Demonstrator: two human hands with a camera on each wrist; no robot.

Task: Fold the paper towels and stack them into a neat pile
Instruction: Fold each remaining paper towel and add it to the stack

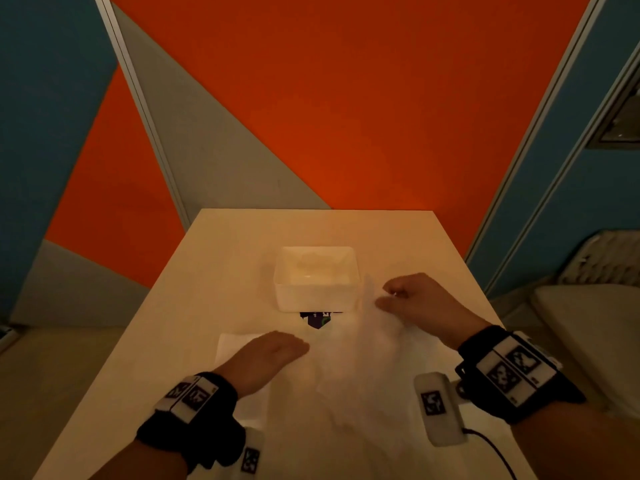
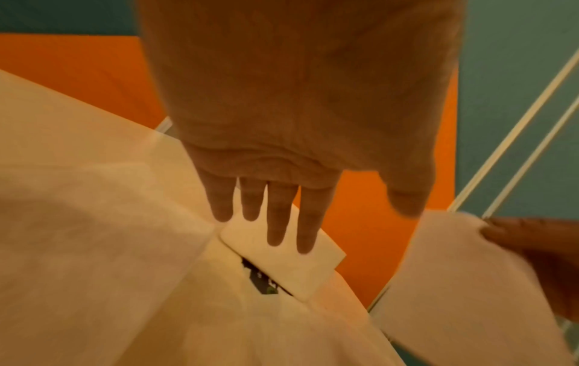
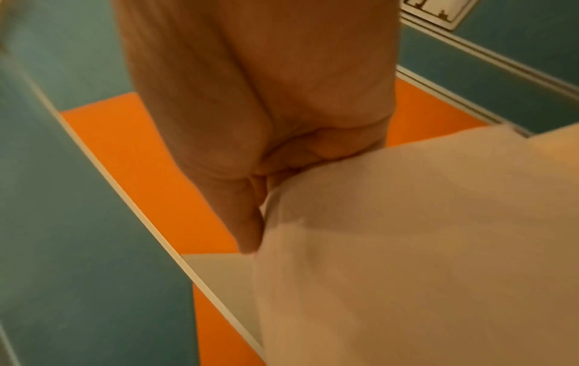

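Note:
A loose white paper towel (image 1: 367,355) hangs over the middle of the table, lifted at its far corner. My right hand (image 1: 408,299) pinches that corner between thumb and curled fingers; the right wrist view shows the paper towel (image 3: 423,235) draped from the right hand (image 3: 269,178). My left hand (image 1: 273,355) hovers flat with straight fingers above a folded paper towel (image 1: 232,344) lying at the left. In the left wrist view the left hand (image 2: 269,210) is spread with nothing in it, and the lifted paper towel (image 2: 463,277) is at the right.
A white rectangular tub (image 1: 317,277) stands on the pale table (image 1: 221,258) beyond my hands, with a dark printed card (image 1: 317,319) poking out from under its near side. Orange and blue wall panels surround the table. A cable (image 1: 491,452) trails by my right wrist.

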